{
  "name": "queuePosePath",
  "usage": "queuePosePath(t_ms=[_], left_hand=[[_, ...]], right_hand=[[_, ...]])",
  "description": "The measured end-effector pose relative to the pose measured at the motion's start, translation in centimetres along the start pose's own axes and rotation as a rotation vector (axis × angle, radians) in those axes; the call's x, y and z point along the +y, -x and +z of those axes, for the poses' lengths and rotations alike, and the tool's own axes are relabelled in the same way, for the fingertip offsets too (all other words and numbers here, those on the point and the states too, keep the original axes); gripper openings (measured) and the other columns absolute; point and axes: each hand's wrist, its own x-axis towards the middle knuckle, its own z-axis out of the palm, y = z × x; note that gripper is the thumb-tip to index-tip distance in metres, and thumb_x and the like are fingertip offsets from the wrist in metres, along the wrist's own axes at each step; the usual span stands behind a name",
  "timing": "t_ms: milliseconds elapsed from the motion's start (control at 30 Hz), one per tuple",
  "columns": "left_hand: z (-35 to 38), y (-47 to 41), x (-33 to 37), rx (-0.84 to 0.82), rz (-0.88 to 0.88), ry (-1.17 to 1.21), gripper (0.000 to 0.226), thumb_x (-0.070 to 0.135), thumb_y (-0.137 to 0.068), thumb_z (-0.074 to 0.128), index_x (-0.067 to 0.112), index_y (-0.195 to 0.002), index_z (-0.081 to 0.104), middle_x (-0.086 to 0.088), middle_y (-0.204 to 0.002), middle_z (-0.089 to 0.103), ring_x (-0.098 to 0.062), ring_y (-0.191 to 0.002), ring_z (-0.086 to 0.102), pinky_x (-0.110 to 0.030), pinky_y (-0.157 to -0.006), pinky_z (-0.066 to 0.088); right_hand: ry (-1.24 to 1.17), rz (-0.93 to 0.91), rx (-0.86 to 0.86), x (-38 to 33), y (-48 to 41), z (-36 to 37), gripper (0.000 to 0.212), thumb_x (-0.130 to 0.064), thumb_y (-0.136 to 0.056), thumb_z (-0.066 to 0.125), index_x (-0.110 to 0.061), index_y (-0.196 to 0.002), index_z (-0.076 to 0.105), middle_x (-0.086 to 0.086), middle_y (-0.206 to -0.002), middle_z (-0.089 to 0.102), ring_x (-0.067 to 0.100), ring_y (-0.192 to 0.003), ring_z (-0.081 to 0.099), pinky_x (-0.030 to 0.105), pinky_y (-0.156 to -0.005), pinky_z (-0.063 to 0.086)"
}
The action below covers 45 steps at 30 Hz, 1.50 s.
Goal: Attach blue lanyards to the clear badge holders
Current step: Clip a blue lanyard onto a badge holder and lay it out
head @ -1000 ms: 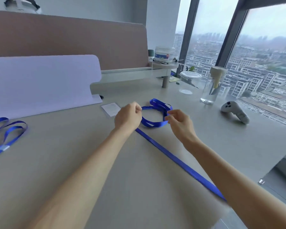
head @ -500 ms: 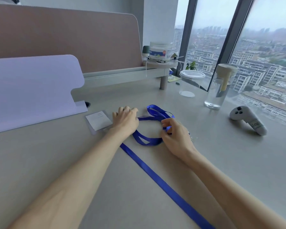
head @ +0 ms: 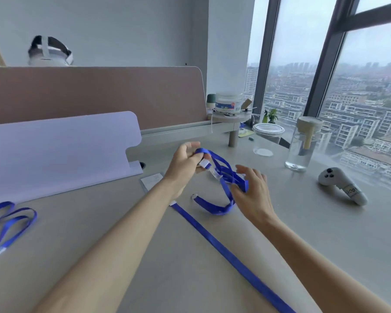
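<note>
My left hand (head: 185, 163) is lifted above the desk and pinches the white clip end of a blue lanyard (head: 221, 177). Its looped ribbon hangs down and trails onto the desk. My right hand (head: 253, 195) is beside the loops with fingers spread, touching the ribbon near its thumb. A second blue lanyard strap (head: 230, 256) lies straight across the desk toward the near edge. A clear badge holder (head: 151, 180) with a white card lies flat just behind my left wrist, partly hidden. Another looped blue lanyard (head: 11, 224) rests at the far left.
A white panel (head: 54, 152) leans at the back left before a brown divider (head: 95, 93). A clear jar (head: 268, 138), a glass bottle (head: 303, 145) and a white controller (head: 343, 188) stand to the right near the window. A person's head shows behind the divider.
My left hand rose off the desk with the lanyard's clip end, pulling the loops up. My right hand opened and let its fingers spread. The camera tilted upward.
</note>
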Motion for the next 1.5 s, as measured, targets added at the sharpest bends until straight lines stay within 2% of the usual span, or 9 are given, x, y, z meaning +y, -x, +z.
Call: queuePosePath(t_ms=[100, 267, 400, 600, 733, 933, 1067, 1233, 1500], left_hand=[[-0.3, 1.6, 3.0, -0.023, 0.032, 0.163, 0.029, -0.001, -0.097, 0.043, 0.012, -0.123, 0.047, -0.01, -0.101, 0.064, -0.013, -0.081, 0.066, -0.035, -0.077, 0.057], [-2.2, 5.1, 8.0, -0.071, 0.126, 0.375, 0.031, -0.004, -0.097, 0.04, 0.007, -0.126, 0.047, -0.007, -0.085, 0.061, -0.017, -0.077, 0.064, -0.033, -0.073, 0.057], [-6.5, 8.4, 11.6, -0.046, 0.167, 0.619, 0.027, -0.002, -0.098, 0.04, 0.008, -0.121, 0.049, -0.007, -0.075, 0.062, -0.023, -0.079, 0.07, -0.031, -0.07, 0.059], [-15.2, 13.7, 13.2, 0.096, 0.173, 0.789, 0.023, -0.001, -0.098, 0.042, 0.008, -0.117, 0.051, -0.006, -0.071, 0.064, -0.027, -0.081, 0.071, -0.03, -0.067, 0.059], [-20.4, 17.4, 11.6, 0.224, 0.132, 0.601, 0.022, 0.0, -0.099, 0.04, 0.007, -0.116, 0.051, -0.01, -0.077, 0.058, -0.027, -0.074, 0.063, -0.032, -0.064, 0.058], [-27.1, 22.6, 9.5, 0.411, 0.089, 0.439, 0.024, 0.001, -0.099, 0.04, 0.004, -0.12, 0.051, -0.011, -0.079, 0.058, -0.026, -0.066, 0.063, -0.035, -0.06, 0.059], [-30.1, 24.5, 9.4, 0.415, 0.068, 0.374, 0.025, 0.002, -0.1, 0.038, 0.004, -0.122, 0.05, -0.012, -0.083, 0.058, -0.026, -0.071, 0.063, -0.038, -0.067, 0.06], [-33.4, 25.9, 9.3, 0.42, 0.018, 0.247, 0.022, 0.007, -0.1, 0.041, 0.008, -0.119, 0.053, -0.007, -0.083, 0.057, -0.018, -0.064, 0.052, -0.03, -0.056, 0.053], [-36.3, 29.3, 7.6, 0.294, -0.226, -0.518, 0.031, 0.008, -0.094, 0.047, 0.016, -0.123, 0.055, -0.002, -0.097, 0.065, -0.006, -0.066, 0.045, -0.016, -0.057, 0.036]], right_hand=[[-0.028, -0.107, -0.049, -3.0, 0.7, -0.5, 0.061, 0.005, -0.079, 0.053, -0.018, -0.136, 0.051, -0.003, -0.125, 0.057, 0.017, -0.121, 0.042, 0.023, -0.093, 0.034], [-0.067, -0.175, 0.056, -7.3, 2.5, -0.2, 0.06, -0.016, -0.081, 0.068, -0.022, -0.135, 0.043, -0.011, -0.115, 0.051, 0.008, -0.104, 0.043, 0.024, -0.085, 0.039], [-0.088, -0.104, 0.115, -10.6, 3.7, -0.1, 0.047, -0.01, -0.081, 0.068, -0.016, -0.119, 0.042, -0.001, -0.089, 0.052, 0.011, -0.071, 0.049, 0.023, -0.057, 0.04], [-0.052, -0.038, -0.255, -16.1, 5.9, 3.2, 0.051, -0.033, -0.08, 0.068, -0.022, -0.126, 0.048, -0.003, -0.068, 0.061, 0.016, -0.065, 0.058, 0.03, -0.06, 0.045], [-0.022, -0.053, -0.546, -18.7, 9.3, 8.8, 0.041, -0.025, -0.077, 0.067, -0.02, -0.118, 0.061, -0.005, -0.068, 0.057, 0.012, -0.064, 0.054, 0.026, -0.06, 0.042], [-0.064, -0.135, -0.676, -23.9, 13.7, 16.0, 0.06, -0.034, -0.074, 0.07, -0.024, -0.129, 0.047, -0.002, -0.069, 0.066, 0.018, -0.077, 0.063, 0.03, -0.064, 0.048], [-0.143, -0.173, -0.759, -27.0, 16.1, 19.1, 0.029, -0.042, -0.075, 0.071, -0.02, -0.089, 0.059, -0.002, -0.061, 0.053, 0.018, -0.057, 0.05, 0.026, -0.056, 0.041], [-0.04, -0.221, -0.668, -28.0, 16.7, 21.3, 0.022, -0.027, -0.083, 0.057, -0.008, -0.08, 0.068, 0.005, -0.062, 0.057, 0.026, -0.063, 0.05, 0.03, -0.056, 0.04], [-0.076, -0.013, -0.422, -25.7, 14.9, 21.0, 0.02, -0.034, -0.08, 0.059, -0.016, -0.071, 0.06, 0.007, -0.069, 0.065, 0.03, -0.068, 0.059, 0.029, -0.059, 0.042]])
